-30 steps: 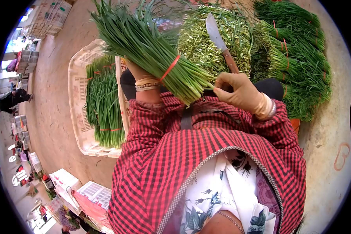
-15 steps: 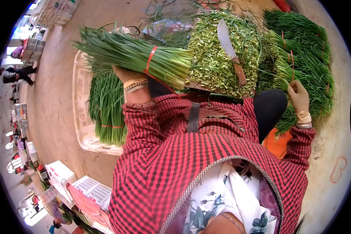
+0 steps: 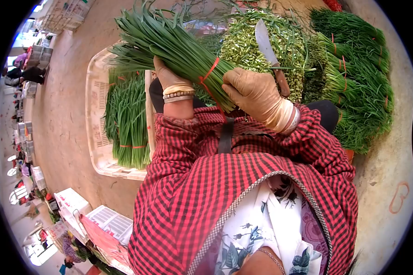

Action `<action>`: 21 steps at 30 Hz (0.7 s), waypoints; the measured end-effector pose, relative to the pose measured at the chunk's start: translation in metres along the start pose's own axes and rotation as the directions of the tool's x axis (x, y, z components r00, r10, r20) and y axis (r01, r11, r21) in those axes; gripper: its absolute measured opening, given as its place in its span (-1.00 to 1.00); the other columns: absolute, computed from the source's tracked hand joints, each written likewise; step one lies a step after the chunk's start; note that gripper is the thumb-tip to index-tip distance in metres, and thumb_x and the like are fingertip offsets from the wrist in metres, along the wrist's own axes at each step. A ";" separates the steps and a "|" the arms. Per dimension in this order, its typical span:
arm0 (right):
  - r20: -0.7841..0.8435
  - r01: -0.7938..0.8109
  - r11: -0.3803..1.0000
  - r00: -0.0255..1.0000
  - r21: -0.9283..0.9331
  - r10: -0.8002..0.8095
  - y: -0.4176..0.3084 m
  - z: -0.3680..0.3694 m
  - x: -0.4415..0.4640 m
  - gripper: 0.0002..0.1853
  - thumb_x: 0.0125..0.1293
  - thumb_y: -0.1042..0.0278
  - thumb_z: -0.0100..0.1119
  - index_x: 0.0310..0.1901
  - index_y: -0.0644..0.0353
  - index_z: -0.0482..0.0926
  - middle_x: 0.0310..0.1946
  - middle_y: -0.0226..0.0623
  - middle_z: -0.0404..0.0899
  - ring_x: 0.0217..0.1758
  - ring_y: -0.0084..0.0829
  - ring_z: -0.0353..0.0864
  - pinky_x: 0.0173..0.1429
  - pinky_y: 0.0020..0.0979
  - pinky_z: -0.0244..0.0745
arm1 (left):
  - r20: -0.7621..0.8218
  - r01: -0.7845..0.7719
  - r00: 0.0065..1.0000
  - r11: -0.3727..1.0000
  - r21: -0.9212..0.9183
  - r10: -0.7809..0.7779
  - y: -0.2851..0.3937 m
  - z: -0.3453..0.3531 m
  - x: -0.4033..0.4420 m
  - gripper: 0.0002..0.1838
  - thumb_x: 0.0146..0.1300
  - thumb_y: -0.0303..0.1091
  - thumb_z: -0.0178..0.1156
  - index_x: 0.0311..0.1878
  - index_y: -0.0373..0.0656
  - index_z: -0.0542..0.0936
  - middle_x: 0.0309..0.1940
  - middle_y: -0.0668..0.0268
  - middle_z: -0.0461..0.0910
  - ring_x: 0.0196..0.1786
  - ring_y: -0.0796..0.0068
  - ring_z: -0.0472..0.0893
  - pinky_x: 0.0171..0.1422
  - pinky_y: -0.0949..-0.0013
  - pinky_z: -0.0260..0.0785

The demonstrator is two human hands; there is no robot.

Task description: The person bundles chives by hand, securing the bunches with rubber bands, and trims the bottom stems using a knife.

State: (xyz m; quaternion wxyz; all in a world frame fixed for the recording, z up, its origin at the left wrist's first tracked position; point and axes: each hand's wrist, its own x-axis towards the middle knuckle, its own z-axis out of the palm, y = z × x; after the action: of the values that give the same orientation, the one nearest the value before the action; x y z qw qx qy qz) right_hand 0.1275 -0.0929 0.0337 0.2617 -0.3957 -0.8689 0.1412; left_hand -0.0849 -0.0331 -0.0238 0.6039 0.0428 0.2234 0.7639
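Note:
My gloved left hand (image 3: pixel 170 79) is wrapped under a bunch of long green stalks (image 3: pixel 183 48), tied with a red band (image 3: pixel 210 69). The bunch lies slanted, leaves to the upper left. My gloved right hand (image 3: pixel 257 96) is closed at the cut ends on the lower right; its fingertips touch the stalks, and what they pinch is hidden. A knife (image 3: pixel 267 46) with a wooden handle rests on a pile of short cut stalk pieces (image 3: pixel 241 43) beyond my right hand.
A white plastic crate (image 3: pixel 92 137) on the left holds banded green bunches (image 3: pixel 126 117). More banded bunches (image 3: pixel 358 78) are stacked on the right. White boxes (image 3: pixel 108 222) stand at the lower left. A person (image 3: pixel 32 74) is far off at the left edge.
My right hand has come back from the stacked bunches on the right to the cut ends of the held bunch. My left hand has moved slightly right, and the bunch now tilts down to the right.

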 end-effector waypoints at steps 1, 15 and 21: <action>0.010 -0.018 0.999 1.000 0.041 0.018 0.002 0.002 -0.001 -0.79 0.22 0.26 0.27 -0.17 0.12 0.54 -0.39 -0.23 0.55 -0.32 -0.16 0.64 -0.29 -0.22 0.52 | 0.014 0.001 1.000 1.000 0.018 -0.001 -0.001 -0.002 0.000 -0.50 0.41 0.03 -0.03 0.20 -0.12 0.54 0.15 0.18 0.58 0.17 0.09 0.56 0.30 -0.05 0.42; 0.137 -0.350 0.934 0.931 0.073 0.338 0.028 -0.045 0.004 -0.02 0.12 -0.19 0.37 0.40 0.32 0.22 -0.04 0.03 0.60 0.03 -0.08 0.63 0.13 -0.23 0.49 | 0.013 0.011 1.000 0.981 0.192 -0.013 -0.029 0.024 -0.021 -0.63 0.36 -0.27 0.18 0.15 -0.23 0.53 0.08 0.18 0.59 0.03 0.23 0.63 0.11 0.24 0.54; -0.135 -0.290 0.580 0.803 0.761 0.580 0.065 -0.029 0.080 -0.41 0.10 0.30 0.41 0.14 0.40 0.47 -0.05 -0.11 0.65 -0.04 -0.23 0.65 0.04 -0.31 0.55 | 0.175 -0.132 0.982 0.908 0.397 0.066 -0.065 0.069 -0.053 -0.59 0.28 -0.37 0.28 0.16 -0.29 0.52 0.02 0.27 0.62 0.00 0.35 0.63 0.16 0.26 0.49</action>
State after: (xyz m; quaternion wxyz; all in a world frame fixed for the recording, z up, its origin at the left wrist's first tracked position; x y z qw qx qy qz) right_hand 0.1397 0.0110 0.0555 0.5076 -0.4875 -0.5520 0.4472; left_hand 0.0109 -0.0521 0.0230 0.5580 0.2391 0.3263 0.7245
